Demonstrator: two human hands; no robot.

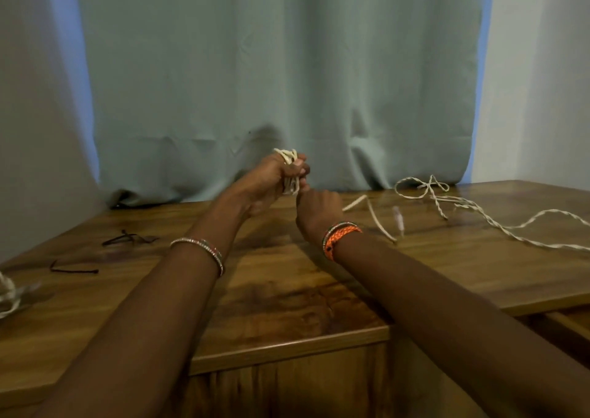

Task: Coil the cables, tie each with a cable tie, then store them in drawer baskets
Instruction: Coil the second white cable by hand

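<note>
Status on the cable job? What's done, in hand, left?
Done: nothing visibly tied or stored. In hand: left hand grips a white coil; right hand works just below it, its loose tail blurred. Left: tie it with a black tie, coil the twisted cable, store both; no baskets in view.

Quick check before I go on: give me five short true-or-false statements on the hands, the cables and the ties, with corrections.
1. The left hand grips a coiled cable. True.
2. The coil rests on the table. False: it is held up above it.
3. Dark cable ties lie on the table's left side. True.
4. The loose cable at right is neatly coiled. False: it sprawls uncoiled.
5. The right hand lies flat on the table. False: it is raised just under the coil.
</note>
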